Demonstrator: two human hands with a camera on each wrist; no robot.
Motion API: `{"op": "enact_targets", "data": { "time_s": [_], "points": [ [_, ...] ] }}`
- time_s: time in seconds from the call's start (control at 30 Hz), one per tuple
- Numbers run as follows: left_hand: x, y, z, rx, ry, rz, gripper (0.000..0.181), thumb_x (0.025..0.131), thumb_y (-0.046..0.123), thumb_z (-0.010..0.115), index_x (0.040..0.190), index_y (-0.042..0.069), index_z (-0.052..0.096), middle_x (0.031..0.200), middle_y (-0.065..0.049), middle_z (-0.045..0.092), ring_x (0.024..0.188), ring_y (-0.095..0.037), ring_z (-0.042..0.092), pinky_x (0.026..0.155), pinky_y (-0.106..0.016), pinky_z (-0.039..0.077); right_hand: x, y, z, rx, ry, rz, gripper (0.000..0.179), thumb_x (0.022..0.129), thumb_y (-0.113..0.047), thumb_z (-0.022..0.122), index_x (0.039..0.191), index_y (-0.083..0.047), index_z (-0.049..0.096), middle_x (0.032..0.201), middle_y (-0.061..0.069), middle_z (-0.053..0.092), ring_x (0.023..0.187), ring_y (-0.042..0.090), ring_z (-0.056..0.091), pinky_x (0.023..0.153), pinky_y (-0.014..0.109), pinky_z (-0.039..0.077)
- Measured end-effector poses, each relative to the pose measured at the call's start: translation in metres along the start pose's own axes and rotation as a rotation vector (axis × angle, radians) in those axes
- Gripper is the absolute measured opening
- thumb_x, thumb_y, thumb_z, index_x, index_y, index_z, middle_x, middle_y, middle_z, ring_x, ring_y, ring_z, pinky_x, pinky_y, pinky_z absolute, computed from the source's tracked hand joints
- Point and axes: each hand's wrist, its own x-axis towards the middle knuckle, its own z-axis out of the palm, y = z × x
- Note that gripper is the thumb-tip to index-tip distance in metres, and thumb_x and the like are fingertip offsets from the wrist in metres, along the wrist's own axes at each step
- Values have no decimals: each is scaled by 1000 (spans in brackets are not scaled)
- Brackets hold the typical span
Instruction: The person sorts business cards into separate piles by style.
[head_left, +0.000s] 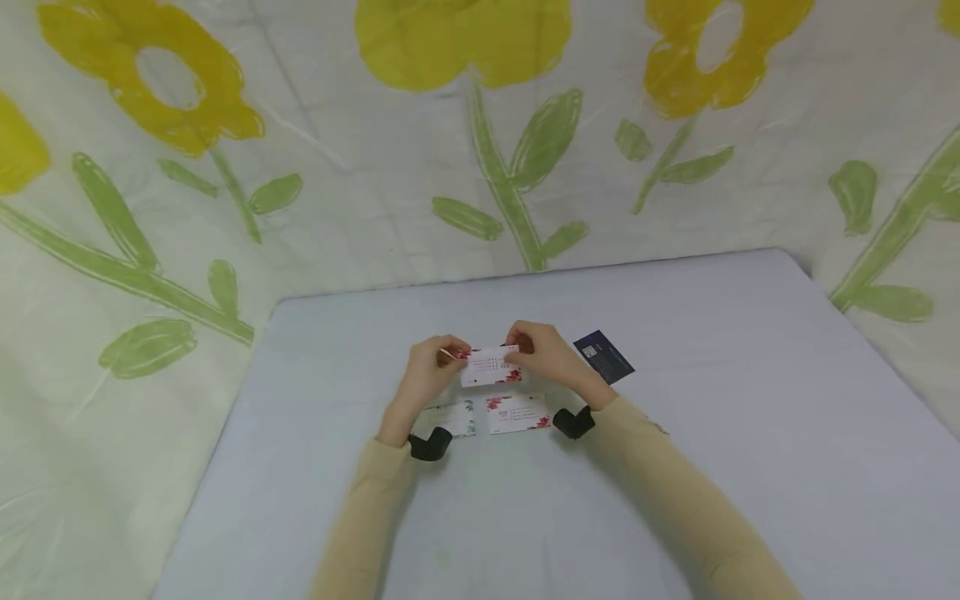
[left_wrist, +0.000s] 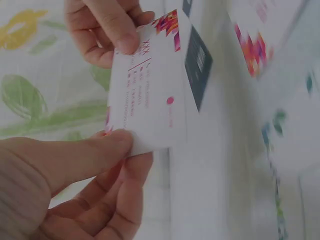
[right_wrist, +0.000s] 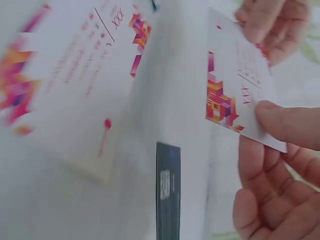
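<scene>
A white business card (head_left: 489, 368) with red patterned corners is held above the table, tilted, between both hands. My left hand (head_left: 427, 377) pinches its left end; in the left wrist view the thumb (left_wrist: 95, 152) lies on the printed face and the fingers are behind. At the other end, my right hand (head_left: 553, 360) pinches the card between thumb (right_wrist: 290, 125) and fingers. Below it on the table lies a similar red-cornered card (head_left: 519, 415). Beside that is a white card with green leaf print (head_left: 459, 417), partly hidden by the left hand and wrist.
A dark card (head_left: 604, 358) with a small white square code lies on the table right of the right hand. Black straps with camera mounts (head_left: 431, 445) sit on both wrists. The pale table (head_left: 480, 517) ends at a flower-painted sheet (head_left: 337, 217) behind.
</scene>
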Motion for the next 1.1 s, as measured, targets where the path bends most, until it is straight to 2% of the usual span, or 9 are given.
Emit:
{"op": "enact_targets", "data": {
  "time_s": [0.13,0.27,0.43,0.57,0.83,1.1],
  "points": [
    [-5,11,8,-31,-94,-50,13,80,-3,68,92,0,65,86,-11,64,70,-20,60,64,-28,50,-17,6,-7,6,-31,67,15,82,-11,69,90,-4,58,82,4,57,72,15,48,64,27,40],
    [-12,15,17,-49,-151,-96,13,78,-3,69,89,0,64,81,-8,63,67,-15,56,61,-24,47,-31,13,-5,17,-55,145,18,79,-11,72,89,-5,58,81,4,57,71,16,50,63,27,42],
    [-18,13,27,-41,-189,-118,12,76,-4,70,86,-1,64,74,-6,59,64,-13,52,57,-21,43,-42,17,0,15,-58,162,19,76,-8,74,84,-5,58,76,2,53,67,14,47,60,25,40],
    [-21,10,32,-20,-213,-112,10,76,-4,70,84,-2,64,71,-5,57,62,-12,50,55,-20,42,-47,18,4,3,-56,157,17,76,-6,73,81,-5,58,72,1,51,65,13,45,58,23,38],
    [-25,12,38,32,-221,-102,10,75,-5,70,81,-2,63,67,-3,54,59,-11,46,52,-20,39,-51,15,7,-61,-75,173,14,77,-6,71,80,-7,57,70,1,50,65,14,45,58,26,37],
    [-27,13,45,145,-193,-38,11,73,-5,70,78,-1,61,66,-4,54,61,-11,46,55,-21,40,-53,11,10,-273,-61,142,17,77,-13,73,79,-10,57,71,-1,49,65,13,44,59,27,37]
  ]
}}
